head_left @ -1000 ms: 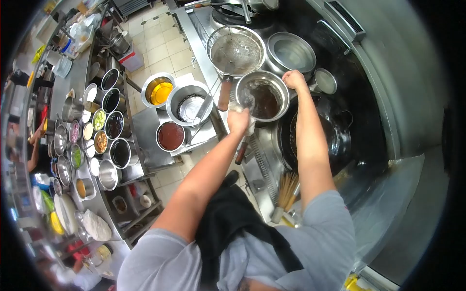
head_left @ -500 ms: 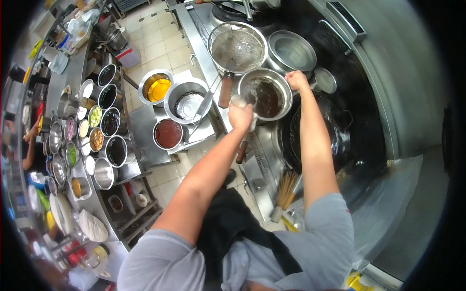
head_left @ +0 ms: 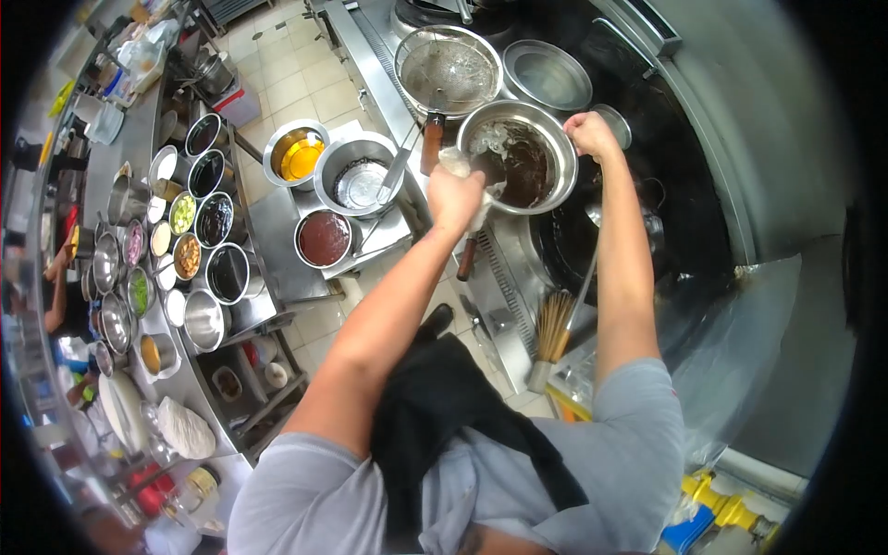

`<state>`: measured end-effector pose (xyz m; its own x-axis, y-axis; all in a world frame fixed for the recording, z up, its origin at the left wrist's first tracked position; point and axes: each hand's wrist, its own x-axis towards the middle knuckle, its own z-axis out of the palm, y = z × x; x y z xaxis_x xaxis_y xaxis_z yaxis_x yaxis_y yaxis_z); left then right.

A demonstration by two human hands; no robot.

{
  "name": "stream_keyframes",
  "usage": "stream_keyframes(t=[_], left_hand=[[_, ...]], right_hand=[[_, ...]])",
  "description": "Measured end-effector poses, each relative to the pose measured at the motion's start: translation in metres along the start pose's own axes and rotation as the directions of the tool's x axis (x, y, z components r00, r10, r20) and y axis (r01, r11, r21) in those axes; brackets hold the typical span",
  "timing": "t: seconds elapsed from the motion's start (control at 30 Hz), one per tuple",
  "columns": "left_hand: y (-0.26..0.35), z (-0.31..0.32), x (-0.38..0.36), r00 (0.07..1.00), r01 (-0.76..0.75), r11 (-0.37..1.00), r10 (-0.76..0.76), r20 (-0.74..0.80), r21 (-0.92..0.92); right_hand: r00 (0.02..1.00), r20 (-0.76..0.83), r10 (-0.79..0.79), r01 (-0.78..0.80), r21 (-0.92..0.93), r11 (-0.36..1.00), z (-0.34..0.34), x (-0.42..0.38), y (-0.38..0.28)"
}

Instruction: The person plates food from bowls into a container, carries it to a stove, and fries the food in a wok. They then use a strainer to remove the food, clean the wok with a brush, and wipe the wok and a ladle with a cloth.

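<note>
A round steel pot (head_left: 563, 171) with dark brown liquid and paler foam inside is held between my hands above the stove. My left hand (head_left: 453, 199) is closed on its near left rim through a pale cloth (head_left: 455, 163). At the right rim, the fingers of my right hand (head_left: 592, 136) are closed on the edge. Just beyond the pot lies a wire-mesh strainer (head_left: 450, 79) over a wide basin, with its wooden handle (head_left: 432, 143) pointing toward my left hand. Below my right forearm is a dark wok (head_left: 566, 250) with a ladle (head_left: 594, 215) in it.
A lidded or shallow metal pan (head_left: 548, 76) sits behind the pot. A bamboo brush (head_left: 554, 324) stands at the stove's near edge. To the left are a pot of yellow oil (head_left: 301, 163), a grey pot (head_left: 356, 176), a container of red-brown sauce (head_left: 324, 239) and a counter of condiment tins.
Both hands have shifted the pot slightly right and it looks raised toward me. Its liquid has swirled, showing more foam. More of the ladle in the wok shows.
</note>
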<state>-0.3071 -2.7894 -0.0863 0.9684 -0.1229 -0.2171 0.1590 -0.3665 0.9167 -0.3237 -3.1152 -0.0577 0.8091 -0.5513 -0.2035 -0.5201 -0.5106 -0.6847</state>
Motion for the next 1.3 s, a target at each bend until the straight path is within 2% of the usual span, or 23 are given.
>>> stream_keyframes(t=[0.13, 0.2, 0.33, 0.4, 0.43, 0.5, 0.53, 0.6, 0.8, 0.9, 1.03, 1.07, 1.13, 1.2, 1.23, 1.27, 1.3], left_hand=[[0.013, -0.046, -0.023, 0.999, -0.005, 1.000, 0.003, 0.045, 0.029], [0.013, -0.074, -0.035, 0.992, -0.043, 0.998, 0.037, 0.117, 0.055], [-0.008, -0.131, -0.063, 0.983, -0.144, 0.987, 0.135, 0.121, 0.068], [-0.023, -0.166, -0.083, 0.976, -0.152, 0.988, 0.154, 0.153, -0.027], [-0.041, -0.177, -0.090, 0.985, -0.155, 0.987, 0.157, 0.077, -0.032], [-0.070, -0.207, -0.108, 0.979, -0.192, 0.981, 0.193, 0.068, -0.022], [-0.076, -0.228, -0.125, 0.987, -0.146, 0.989, 0.146, 0.074, -0.003], [-0.105, -0.261, -0.144, 0.991, -0.124, 0.991, 0.121, 0.055, 0.055], [-0.177, -0.383, -0.219, 0.999, 0.025, 0.995, -0.029, 0.045, 0.094], [-0.247, -0.419, -0.234, 0.999, 0.042, 0.991, -0.039, -0.026, 0.125], [-0.341, -0.466, -0.248, 0.988, 0.145, 0.967, -0.129, -0.086, 0.210], [-0.363, -0.477, -0.246, 0.987, 0.145, 0.963, -0.125, -0.101, 0.226], [-0.422, -0.491, -0.233, 0.981, 0.193, 0.926, -0.171, -0.097, 0.324], [-0.461, -0.506, -0.219, 0.979, 0.203, 0.910, -0.174, -0.111, 0.361], [-0.481, -0.514, -0.210, 0.978, 0.208, 0.900, -0.191, -0.083, 0.384], [-0.515, -0.516, -0.195, 0.979, 0.202, 0.888, -0.200, -0.050, 0.413], [-0.533, -0.521, -0.183, 0.970, 0.231, 0.858, -0.238, -0.044, 0.459]], right_hand=[[1.000, 0.001, -0.016, 0.016, 0.016, 1.000, -0.006, -0.052, -0.020], [0.998, -0.007, -0.056, 0.056, 0.030, 0.998, -0.004, -0.086, -0.035], [0.994, 0.014, -0.104, 0.104, 0.004, 0.995, 0.017, -0.154, -0.047], [0.991, 0.016, -0.133, 0.134, -0.074, 0.988, 0.036, -0.193, -0.065], [0.988, 0.017, -0.155, 0.155, -0.063, 0.986, 0.048, -0.216, -0.074], [0.992, 0.026, -0.126, 0.126, 0.017, 0.992, 0.079, -0.245, -0.075], [0.992, 0.052, -0.114, 0.112, 0.043, 0.993, 0.093, -0.261, -0.075], [0.993, 0.069, -0.098, 0.091, 0.096, 0.991, 0.127, -0.294, -0.079], [0.979, 0.195, -0.060, 0.043, 0.090, 0.995, 0.248, -0.375, -0.078], [0.956, 0.289, -0.037, 0.005, 0.111, 0.994, 0.324, -0.410, -0.075], [0.908, 0.419, 0.008, -0.078, 0.151, 0.985, 0.428, -0.448, -0.070], [0.883, 0.468, 0.017, -0.077, 0.110, 0.991, 0.455, -0.450, -0.062], [0.852, 0.524, 0.015, -0.139, 0.198, 0.970, 0.512, -0.458, -0.044], [0.821, 0.568, 0.065, -0.162, 0.122, 0.979, 0.569, -0.462, -0.024], [0.814, 0.579, 0.049, -0.226, 0.238, 0.944, 0.602, -0.464, -0.003], [0.811, 0.581, 0.066, -0.228, 0.211, 0.950, 0.634, -0.463, 0.016], [0.741, 0.666, 0.084, -0.287, 0.201, 0.937, 0.654, -0.464, 0.017]])
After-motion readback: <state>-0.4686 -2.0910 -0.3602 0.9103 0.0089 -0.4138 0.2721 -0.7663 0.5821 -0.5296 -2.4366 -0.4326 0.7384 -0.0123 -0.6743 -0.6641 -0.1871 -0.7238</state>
